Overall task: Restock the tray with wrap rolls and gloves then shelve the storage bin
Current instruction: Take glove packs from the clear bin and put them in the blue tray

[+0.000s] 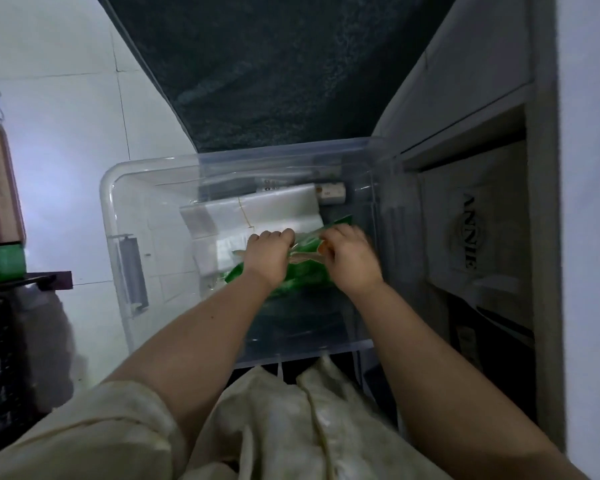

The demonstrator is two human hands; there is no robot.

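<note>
A clear plastic storage bin (118, 216) sits open on the floor, holding a green glove packet (305, 271) tilted atop white plastic bags (257, 213) beside a wrap roll (331, 193).

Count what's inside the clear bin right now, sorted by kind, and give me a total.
Green packets: 1, the green packet, gripped by the left hand and right hand.
Stacks of clear plastic bags: 1, the bag stack, lying flat.
Wrap rolls: 1, the roll at the far end.
Total: 3 that I can make out in the clear bin; the far side is too dim to tell.
</note>
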